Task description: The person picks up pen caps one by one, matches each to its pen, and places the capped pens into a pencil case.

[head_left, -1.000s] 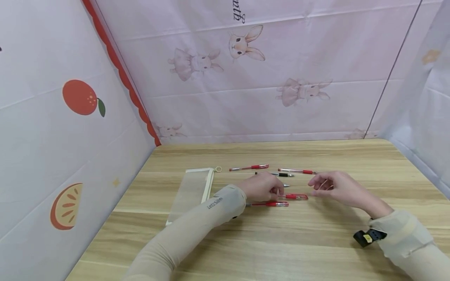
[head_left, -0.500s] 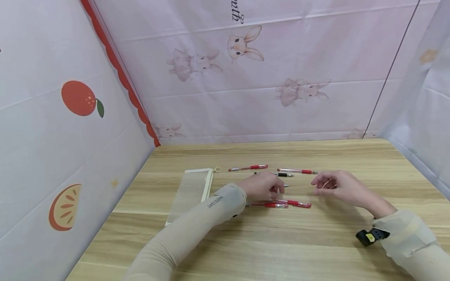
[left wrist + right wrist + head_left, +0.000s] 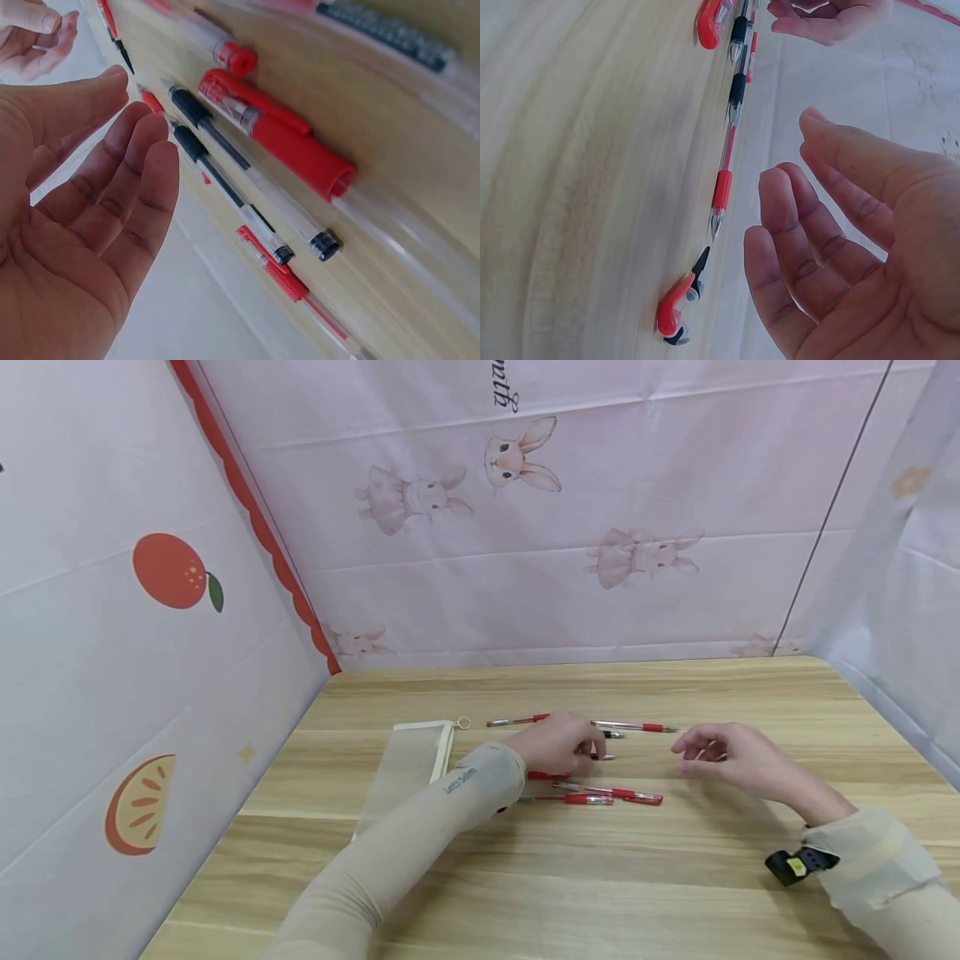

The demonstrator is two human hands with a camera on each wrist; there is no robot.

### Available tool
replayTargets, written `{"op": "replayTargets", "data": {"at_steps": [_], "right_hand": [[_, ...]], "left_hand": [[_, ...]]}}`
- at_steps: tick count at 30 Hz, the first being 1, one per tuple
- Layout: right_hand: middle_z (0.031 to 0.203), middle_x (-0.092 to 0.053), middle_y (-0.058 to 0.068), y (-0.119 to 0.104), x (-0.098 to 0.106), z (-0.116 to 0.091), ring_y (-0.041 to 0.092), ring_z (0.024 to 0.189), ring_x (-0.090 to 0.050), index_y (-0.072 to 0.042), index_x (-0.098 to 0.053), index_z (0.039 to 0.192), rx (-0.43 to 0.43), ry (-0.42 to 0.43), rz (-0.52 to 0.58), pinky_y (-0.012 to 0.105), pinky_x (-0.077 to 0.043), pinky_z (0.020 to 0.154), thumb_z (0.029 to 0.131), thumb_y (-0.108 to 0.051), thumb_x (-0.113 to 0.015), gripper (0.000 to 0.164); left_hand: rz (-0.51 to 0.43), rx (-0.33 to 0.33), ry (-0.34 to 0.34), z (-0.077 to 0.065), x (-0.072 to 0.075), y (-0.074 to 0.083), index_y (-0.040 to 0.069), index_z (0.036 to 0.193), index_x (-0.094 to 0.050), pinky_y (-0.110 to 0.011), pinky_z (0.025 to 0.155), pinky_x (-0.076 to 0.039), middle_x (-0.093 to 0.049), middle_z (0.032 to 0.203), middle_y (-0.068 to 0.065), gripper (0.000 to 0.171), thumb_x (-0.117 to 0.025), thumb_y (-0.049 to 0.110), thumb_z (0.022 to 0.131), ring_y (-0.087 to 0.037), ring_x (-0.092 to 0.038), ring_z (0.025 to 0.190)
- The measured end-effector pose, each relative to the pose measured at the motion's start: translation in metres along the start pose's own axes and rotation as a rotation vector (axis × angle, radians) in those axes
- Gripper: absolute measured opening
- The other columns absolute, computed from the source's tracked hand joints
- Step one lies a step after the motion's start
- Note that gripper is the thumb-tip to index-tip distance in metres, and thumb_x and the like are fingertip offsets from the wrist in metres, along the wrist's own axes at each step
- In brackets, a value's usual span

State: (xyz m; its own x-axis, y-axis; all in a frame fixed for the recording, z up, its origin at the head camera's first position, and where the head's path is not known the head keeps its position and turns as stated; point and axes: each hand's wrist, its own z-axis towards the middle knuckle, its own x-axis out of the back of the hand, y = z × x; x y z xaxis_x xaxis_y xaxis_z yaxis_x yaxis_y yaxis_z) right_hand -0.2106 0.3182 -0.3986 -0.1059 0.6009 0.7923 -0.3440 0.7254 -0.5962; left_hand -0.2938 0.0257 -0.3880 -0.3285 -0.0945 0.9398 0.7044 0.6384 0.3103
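My left hand [image 3: 557, 747] hovers over the row of pens, thumb and fingertips a little apart with nothing between them. In the left wrist view, its fingertips are close to two clear pens with black grips, the nearer-tipped one [image 3: 196, 146] and its neighbour [image 3: 281, 202]. A capped red pen [image 3: 300, 154] lies beside them. Towards the front, one red pen [image 3: 626, 793] rests at a slant against another red pen [image 3: 588, 799]. My right hand [image 3: 731, 756], fingers loosely curved, holds nothing right of the pens. Part of a further red pen [image 3: 546, 774] shows below my left hand.
Left of the pens, a flat see-through zip pouch [image 3: 401, 768] with cream edging and a ring pull lies on the wooden table [image 3: 600, 893]. Behind my hands are an uncapped red pen [image 3: 637, 726] and another red pen [image 3: 513, 721]. Patterned cloth walls [image 3: 525, 602] enclose the table.
A red pen has shifted towards the front, up against the front red pen. My left hand has left it and moved back over the black pens. The right hand has drifted slightly right.
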Motion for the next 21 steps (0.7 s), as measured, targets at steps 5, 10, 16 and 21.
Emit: {"op": "replayTargets", "data": {"at_steps": [5, 10, 16, 21], "right_hand": [[0.097, -0.073, -0.003, 0.005, 0.005, -0.002, 0.0, 0.084, -0.062, -0.008, -0.078, 0.115, -0.014, 0.009, -0.016, 0.022, -0.054, 0.074, 0.096, -0.019, -0.082, 0.022], [0.097, -0.073, -0.001, 0.011, 0.011, -0.004, 0.001, 0.085, -0.064, -0.007, -0.077, 0.117, -0.06, 0.018, -0.015, 0.023, -0.054, 0.071, 0.096, -0.02, -0.081, 0.024], [0.099, -0.074, 0.002, 0.021, 0.017, -0.007, 0.002, 0.086, -0.066, -0.006, -0.076, 0.117, -0.091, 0.031, -0.015, 0.023, -0.056, 0.069, 0.097, -0.022, -0.08, 0.026], [0.1, -0.074, 0.001, 0.031, 0.022, -0.011, 0.0, 0.086, -0.067, -0.007, -0.076, 0.12, -0.118, 0.028, -0.024, 0.023, -0.055, 0.07, 0.098, -0.025, -0.08, 0.029]], "left_hand": [[0.0, 0.009, 0.032, 0.004, 0.004, 0.0, 0.024, 0.123, -0.077, -0.021, 0.078, -0.052, -0.067, 0.095, 0.01, 0.021, -0.072, 0.018, 0.104, -0.009, -0.061, 0.087], [0.028, 0.026, 0.064, 0.014, 0.007, -0.005, 0.025, 0.127, -0.076, -0.022, 0.082, -0.053, -0.067, 0.099, 0.011, 0.024, -0.072, 0.019, 0.104, -0.01, -0.062, 0.092], [0.055, 0.05, 0.1, 0.025, 0.01, -0.011, 0.026, 0.129, -0.074, -0.027, 0.096, -0.056, -0.07, 0.112, 0.008, 0.027, -0.071, 0.017, 0.104, -0.009, -0.063, 0.102], [0.031, 0.124, 0.099, 0.035, 0.01, -0.012, 0.029, 0.133, -0.072, -0.031, 0.102, -0.058, -0.07, 0.116, 0.007, 0.031, -0.069, 0.016, 0.105, -0.011, -0.064, 0.106]]}}
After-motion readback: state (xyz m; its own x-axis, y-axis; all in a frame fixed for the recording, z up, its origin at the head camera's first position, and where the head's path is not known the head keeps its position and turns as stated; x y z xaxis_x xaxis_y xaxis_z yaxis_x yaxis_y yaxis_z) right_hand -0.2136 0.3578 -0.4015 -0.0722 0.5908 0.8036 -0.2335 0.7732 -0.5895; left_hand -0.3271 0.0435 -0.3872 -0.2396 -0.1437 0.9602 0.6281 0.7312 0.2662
